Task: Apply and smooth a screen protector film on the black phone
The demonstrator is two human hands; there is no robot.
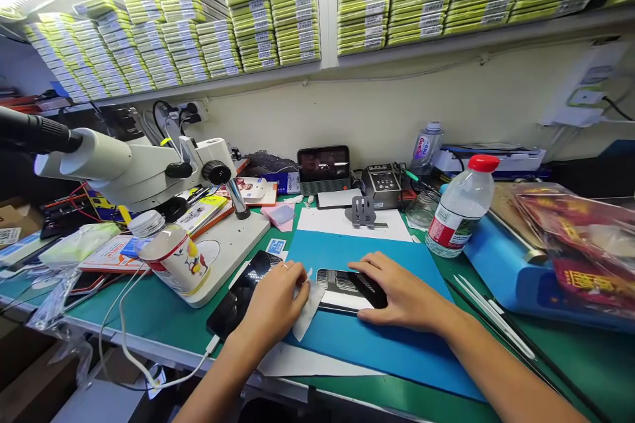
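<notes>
A phone [342,281] with a glossy dark screen lies flat on a blue mat [397,357], light reflections across its glass. My right hand [397,291] grips its right end, thumb at the near edge and fingers at the far edge. At the phone's left end, my left hand [280,297] pinches a crumpled white wipe [308,310] that hangs down onto the mat. Partly hidden behind my left hand is a second, larger black phone [238,301], with a white cable [212,345] at its lower edge.
A microscope [124,165] and a jar [171,254] stand to the left. A red-capped bottle [461,205], tweezers [496,317] and a blue machine [510,271] are to the right. Behind are a small display [324,168] and a grey holder [363,210]. Boxes [292,6] fill the shelf overhead.
</notes>
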